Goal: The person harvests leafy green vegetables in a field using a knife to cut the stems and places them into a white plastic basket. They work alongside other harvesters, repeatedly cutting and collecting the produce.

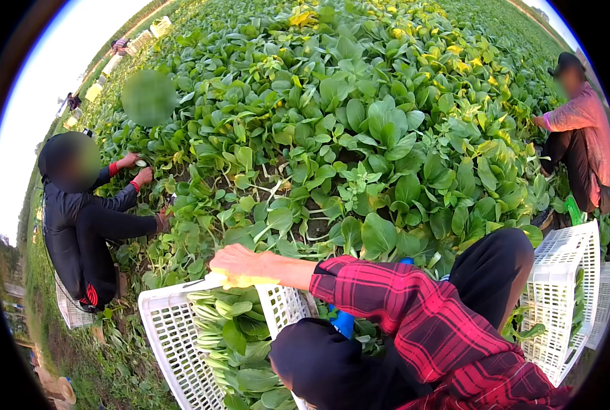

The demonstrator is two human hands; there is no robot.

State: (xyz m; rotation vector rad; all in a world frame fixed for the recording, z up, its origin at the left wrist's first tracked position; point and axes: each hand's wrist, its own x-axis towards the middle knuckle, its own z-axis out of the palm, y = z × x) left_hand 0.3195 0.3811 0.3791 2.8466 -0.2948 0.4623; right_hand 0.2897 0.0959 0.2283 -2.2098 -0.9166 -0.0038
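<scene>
My right hand (243,265), in a red and black plaid sleeve, reaches left across my body. It is closed over the near end of the rim of a white slatted plastic crate (174,328); the fingertips are hidden. Inside the crate lie stacked bok choy heads (251,353), pale stems toward the left and leaves toward the right. My left hand is out of view. My dark-trousered knee (315,353) covers part of the crate's right side. Beyond the hand grow leafy green bok choy plants (381,236), with some stems lying on the soil.
At left a crouching person (79,215) holds a pale stem among the plants. Another person (579,133) crouches at right. White crates (558,302) stand beside my other knee (494,271). A blue object (343,323) shows between my legs.
</scene>
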